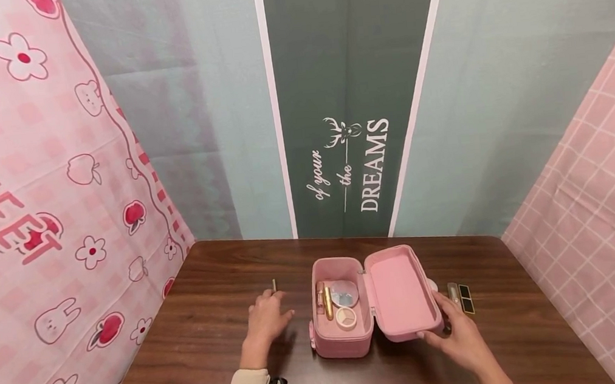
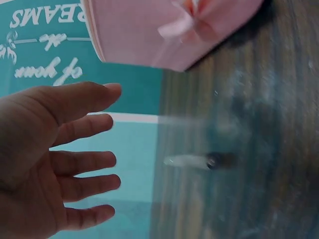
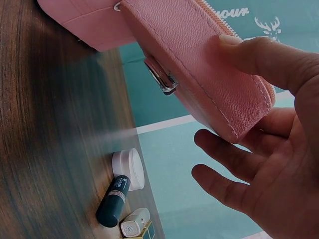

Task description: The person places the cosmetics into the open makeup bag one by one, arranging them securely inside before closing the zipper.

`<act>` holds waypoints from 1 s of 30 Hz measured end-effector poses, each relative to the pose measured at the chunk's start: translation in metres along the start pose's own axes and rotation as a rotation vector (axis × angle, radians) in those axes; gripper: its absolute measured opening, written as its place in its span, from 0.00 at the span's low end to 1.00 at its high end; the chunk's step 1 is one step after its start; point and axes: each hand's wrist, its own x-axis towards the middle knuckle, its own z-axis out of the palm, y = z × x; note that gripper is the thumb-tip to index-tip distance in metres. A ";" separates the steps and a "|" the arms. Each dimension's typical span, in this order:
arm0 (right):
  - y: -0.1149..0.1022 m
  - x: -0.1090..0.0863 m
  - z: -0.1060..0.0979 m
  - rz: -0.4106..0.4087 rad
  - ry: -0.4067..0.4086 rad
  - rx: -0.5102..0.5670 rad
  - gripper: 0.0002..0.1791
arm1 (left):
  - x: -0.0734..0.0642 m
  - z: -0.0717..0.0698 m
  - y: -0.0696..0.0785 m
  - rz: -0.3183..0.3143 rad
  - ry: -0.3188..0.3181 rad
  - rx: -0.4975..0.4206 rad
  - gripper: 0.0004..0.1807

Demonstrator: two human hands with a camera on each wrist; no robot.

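A pink cosmetic case (image 1: 343, 347) stands on the table with its lid (image 1: 401, 293) swung out to the right. My right hand (image 1: 459, 331) grips the lid's outer end, thumb on one face and fingers around the other side. Inside the case lie a gold tube (image 1: 328, 303), a round mirrored compact (image 1: 344, 295) and a small round container with a three-part top (image 1: 346, 318). Left of the case, my left hand (image 1: 266, 320) hovers with fingers spread and nothing held. A small slim tube (image 2: 189, 161) lies on the table just beyond its fingertips.
Right of the lid lie a round white jar (image 3: 130, 169), a dark tube (image 3: 113, 201), a pale tube (image 3: 135, 222) and a black and gold palette (image 1: 466, 298). Printed cloths hang behind the wooden table (image 1: 204, 323) and at both sides.
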 end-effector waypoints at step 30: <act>-0.001 -0.001 0.000 -0.010 0.000 0.018 0.46 | 0.013 0.054 -0.031 -0.136 0.278 -0.487 0.20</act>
